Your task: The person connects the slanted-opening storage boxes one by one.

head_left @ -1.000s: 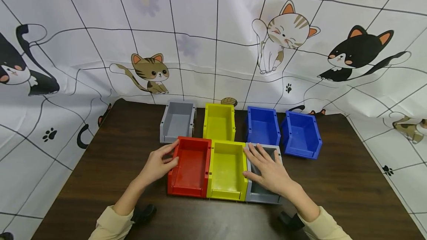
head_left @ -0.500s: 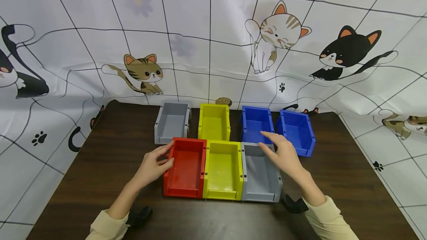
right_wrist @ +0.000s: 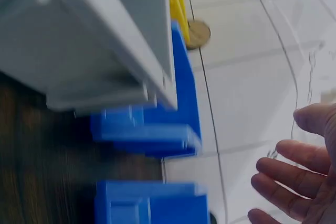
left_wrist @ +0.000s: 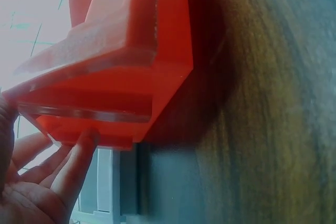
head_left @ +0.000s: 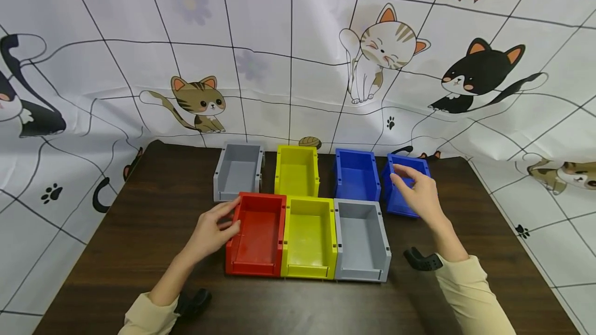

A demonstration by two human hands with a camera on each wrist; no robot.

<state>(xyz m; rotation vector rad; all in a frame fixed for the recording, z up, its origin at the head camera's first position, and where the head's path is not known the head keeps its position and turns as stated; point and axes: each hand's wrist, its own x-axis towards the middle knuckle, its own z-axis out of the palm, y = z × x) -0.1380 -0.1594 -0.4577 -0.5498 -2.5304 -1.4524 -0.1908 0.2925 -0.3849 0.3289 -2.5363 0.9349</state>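
Observation:
In the head view my left hand (head_left: 209,230) holds the left side wall of a red storage bin (head_left: 258,237). Seen from the left wrist, its fingers (left_wrist: 79,163) bend up under the rim of that bin. The red bin stands at the left end of a front row, side by side with a yellow bin (head_left: 309,239) and a grey bin (head_left: 360,237). My right hand (head_left: 421,196) is over the right-hand blue bin (head_left: 401,203), covering part of it. Its fingers (right_wrist: 286,174) are apart and hold nothing in the right wrist view.
Behind the front row stand another grey bin (head_left: 238,172), another yellow bin (head_left: 297,169) and a second blue bin (head_left: 357,176). The dark wooden table (head_left: 130,252) ends at a white cloth (head_left: 261,25) printed with cats. Black straps sit at both wrists.
My right hand has lifted off the front grey bin and moved right and back to the right-hand blue bin. The left hand has stayed at the red bin; the view shifted slightly.

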